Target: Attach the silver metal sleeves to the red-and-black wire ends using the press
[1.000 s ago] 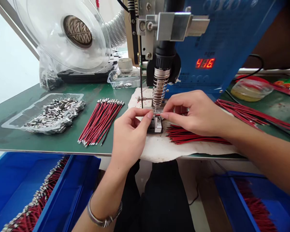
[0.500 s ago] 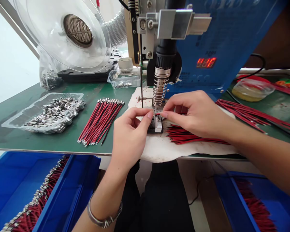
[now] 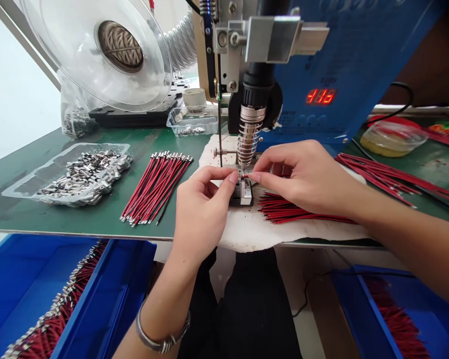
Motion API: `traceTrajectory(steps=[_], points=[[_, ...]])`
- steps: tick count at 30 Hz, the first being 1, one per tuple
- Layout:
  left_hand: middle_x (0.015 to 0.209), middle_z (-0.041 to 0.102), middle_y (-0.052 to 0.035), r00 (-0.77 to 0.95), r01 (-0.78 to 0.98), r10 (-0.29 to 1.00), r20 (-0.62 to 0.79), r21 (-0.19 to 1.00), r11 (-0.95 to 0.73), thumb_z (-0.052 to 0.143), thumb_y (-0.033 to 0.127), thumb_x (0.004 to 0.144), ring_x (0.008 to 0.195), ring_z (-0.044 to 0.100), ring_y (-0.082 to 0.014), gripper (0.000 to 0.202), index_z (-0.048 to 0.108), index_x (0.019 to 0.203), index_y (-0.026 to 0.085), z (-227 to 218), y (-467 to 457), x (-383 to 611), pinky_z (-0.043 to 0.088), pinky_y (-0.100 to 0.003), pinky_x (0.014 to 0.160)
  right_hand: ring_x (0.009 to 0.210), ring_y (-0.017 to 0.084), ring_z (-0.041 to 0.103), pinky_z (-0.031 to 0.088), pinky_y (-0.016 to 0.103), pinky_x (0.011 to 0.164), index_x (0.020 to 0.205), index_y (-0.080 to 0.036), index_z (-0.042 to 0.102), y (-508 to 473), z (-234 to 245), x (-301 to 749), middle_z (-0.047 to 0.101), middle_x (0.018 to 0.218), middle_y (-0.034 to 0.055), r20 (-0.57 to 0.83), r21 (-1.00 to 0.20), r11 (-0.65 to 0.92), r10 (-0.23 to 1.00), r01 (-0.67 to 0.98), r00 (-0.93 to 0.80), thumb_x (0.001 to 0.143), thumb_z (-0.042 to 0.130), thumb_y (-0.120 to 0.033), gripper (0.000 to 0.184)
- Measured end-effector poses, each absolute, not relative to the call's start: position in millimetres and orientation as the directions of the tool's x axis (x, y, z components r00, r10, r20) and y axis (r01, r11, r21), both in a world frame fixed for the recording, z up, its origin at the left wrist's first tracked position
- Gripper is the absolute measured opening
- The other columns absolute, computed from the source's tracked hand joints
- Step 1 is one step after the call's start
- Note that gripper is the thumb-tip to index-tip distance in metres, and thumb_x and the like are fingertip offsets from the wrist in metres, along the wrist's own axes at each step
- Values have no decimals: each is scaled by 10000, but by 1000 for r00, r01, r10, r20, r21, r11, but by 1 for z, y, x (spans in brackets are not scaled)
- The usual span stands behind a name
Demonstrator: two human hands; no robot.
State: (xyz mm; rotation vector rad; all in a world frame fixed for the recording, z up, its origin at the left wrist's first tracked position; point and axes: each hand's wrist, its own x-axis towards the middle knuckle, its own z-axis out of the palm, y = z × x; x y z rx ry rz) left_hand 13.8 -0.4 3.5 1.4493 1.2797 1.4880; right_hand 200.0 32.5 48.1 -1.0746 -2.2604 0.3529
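Observation:
My left hand (image 3: 202,214) is closed in a pinch at the left of a small metal fixture (image 3: 246,193). What its fingertips hold is too small and too covered to make out. From the right, my right hand (image 3: 309,177) pinches a short red wire (image 3: 246,175) between thumb and forefinger, with the wire's end over the fixture. The soldering iron (image 3: 251,129), wrapped in a spring guard, points down at that spot. A thin feed tube (image 3: 220,124) comes down just left of it. Under my right hand lies a bundle of red and black wires (image 3: 284,212) on a pale cloth (image 3: 243,237).
Left on the green table (image 3: 97,219) are a clear tray of metal connectors (image 3: 90,174) and a pile of wires with metal ends (image 3: 155,187). Behind stands a blue machine (image 3: 344,60). Blue bins (image 3: 130,279) with wires sit below the table edge. More red wires (image 3: 389,177) lie right.
Both hands stay almost in place at the fixture. The red digits on the blue machine's display differ. The whole view has shifted very slightly.

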Motion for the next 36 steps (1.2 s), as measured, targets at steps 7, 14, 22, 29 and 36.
traceTrajectory(steps=[7,14,22,29,36], points=[[850,744,-45,-143,144,945,295,950,-275,785,360,849,742,655,-163,172,768,877,191,3,0,13,490,-256,642,553,118,537,397,304,605,764,-197,728,34,48,198,647,627,-18,398,-472,634,773,612,-493,894,665,-229,148],[860,746,-48,-136,139,942,306,948,-288,793,378,842,756,660,-171,196,770,888,189,2,0,13,490,-255,628,557,122,544,405,308,608,769,-192,729,33,49,198,658,636,-14,397,-469,634,773,615,-495,894,661,-232,148],[860,750,-58,-131,140,944,302,949,-284,764,376,867,761,671,-186,183,773,903,197,2,-1,13,485,-269,618,586,152,575,428,327,621,771,-209,718,32,51,198,670,654,-1,376,-475,624,781,621,-498,900,654,-253,151],[875,753,-56,-128,148,945,300,948,-281,773,380,859,751,665,-182,184,775,899,201,2,-1,13,488,-277,637,585,144,567,413,318,617,781,-202,723,33,50,199,675,668,-3,382,-460,633,775,623,-504,898,654,-240,141],[676,653,-24,-121,143,946,300,949,-282,744,381,884,744,657,-192,180,779,911,206,1,-2,12,490,-280,648,589,139,567,402,313,619,786,-194,724,33,49,198,670,665,-4,398,-456,646,764,612,-508,893,658,-223,129]])
